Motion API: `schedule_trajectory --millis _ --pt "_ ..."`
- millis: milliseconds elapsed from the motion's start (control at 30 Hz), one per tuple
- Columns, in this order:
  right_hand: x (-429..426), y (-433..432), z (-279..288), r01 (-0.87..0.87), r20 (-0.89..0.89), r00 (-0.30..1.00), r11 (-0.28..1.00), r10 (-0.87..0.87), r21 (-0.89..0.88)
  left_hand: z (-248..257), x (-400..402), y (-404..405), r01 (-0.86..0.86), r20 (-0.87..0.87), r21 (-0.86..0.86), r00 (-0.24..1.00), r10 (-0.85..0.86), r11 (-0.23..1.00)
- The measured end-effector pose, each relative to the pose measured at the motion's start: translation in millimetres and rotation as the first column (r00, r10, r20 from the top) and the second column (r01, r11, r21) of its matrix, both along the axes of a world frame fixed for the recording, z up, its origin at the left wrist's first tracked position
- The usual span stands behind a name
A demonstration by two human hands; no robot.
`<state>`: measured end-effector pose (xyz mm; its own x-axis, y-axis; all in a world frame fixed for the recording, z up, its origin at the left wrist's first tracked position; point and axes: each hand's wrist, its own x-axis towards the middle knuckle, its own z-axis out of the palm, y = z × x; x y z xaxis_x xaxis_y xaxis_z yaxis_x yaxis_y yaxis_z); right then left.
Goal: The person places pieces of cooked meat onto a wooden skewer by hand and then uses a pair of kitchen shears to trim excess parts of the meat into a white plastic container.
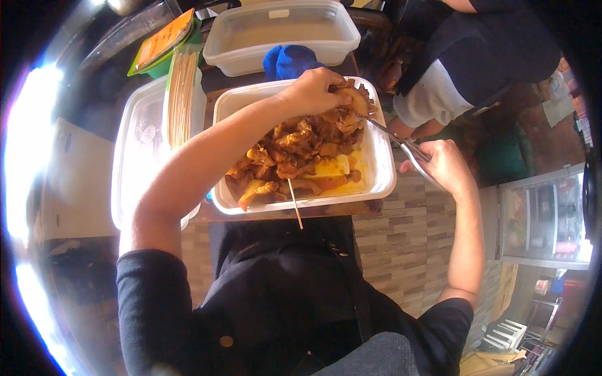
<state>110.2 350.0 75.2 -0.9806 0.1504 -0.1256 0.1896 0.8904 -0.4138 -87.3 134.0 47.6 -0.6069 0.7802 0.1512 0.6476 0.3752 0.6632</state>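
A white plastic tub (389, 174) in front of me holds sauce-coated pieces of cooked meat (291, 136) and a pool of orange liquid. Over its far right part, my left hand (316, 91) grips a piece of meat (358, 99) between thumb and fingers. My right hand (447, 164), off the tub's right side, holds the handles of metal scissors (388, 131). Their blades reach over the rim to the meat beside my left fingers; the tips are hidden in it. A wooden skewer (295, 204) leans across the near rim, its upper end among the meat.
A bundle of bamboo skewers (182, 101) lies on a translucent lid or tub (134, 127) at left. Behind are a blue cloth (291, 62), a translucent container (282, 35) and a green container with an orange top (164, 40). Another person (479, 56) stands at the upper right.
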Motion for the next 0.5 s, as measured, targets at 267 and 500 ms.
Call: schedule_trajectory --millis 267,500 --pt "1.1 -12.8 12.0 0.0 -0.049 0.999 0.969 0.012 0.247 -3.1 -3.8 5.9 -0.047 0.031 -0.052 0.998 0.049 0.998" --pt "-2.4 -26.2 13.9 0.012 -0.061 0.998 0.971 0.003 0.239 6.0 10.7 6.5 -0.015 0.1 -0.03 0.995 0.018 0.999"
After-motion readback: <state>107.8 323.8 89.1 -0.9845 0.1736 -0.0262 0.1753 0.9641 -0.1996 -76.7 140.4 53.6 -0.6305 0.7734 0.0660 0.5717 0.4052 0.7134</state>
